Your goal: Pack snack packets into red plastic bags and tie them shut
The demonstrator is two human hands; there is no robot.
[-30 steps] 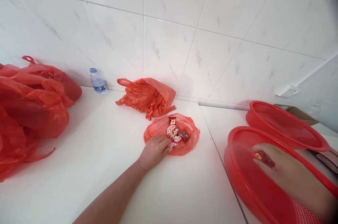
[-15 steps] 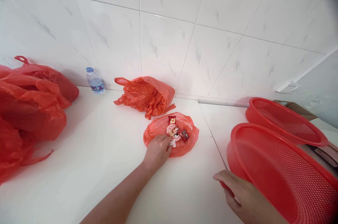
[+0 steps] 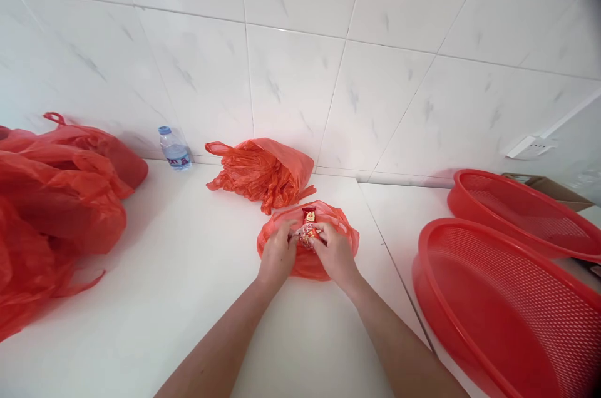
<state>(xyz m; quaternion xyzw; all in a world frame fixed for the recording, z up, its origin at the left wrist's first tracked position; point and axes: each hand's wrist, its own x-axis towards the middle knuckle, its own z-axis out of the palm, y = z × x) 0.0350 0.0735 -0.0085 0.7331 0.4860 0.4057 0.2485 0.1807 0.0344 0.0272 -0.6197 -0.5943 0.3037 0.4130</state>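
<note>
A thin red plastic bag lies spread on the white table, with small wrapped sweets on top of it. Both of my hands meet over its middle. My right hand pinches a small red-wrapped sweet between thumb and fingers. Close beside it, the fingertips of my left hand are pressed together; what they hold is too small to make out. Just beyond the hands is another red sweet packet with pale lettering. A printed round design in the centre is partly covered by my fingers.
Behind the bag sits a bundle of crumpled red bags. A water bottle stands by the tiled wall, and large red bags fill the left. At right are a red mesh basket and a second basket behind it.
My right hand has come from inside the near basket leftward to the spread bag, carrying the red sweet. My left hand has stayed over the bag, its fingers shifting slightly toward the middle.
</note>
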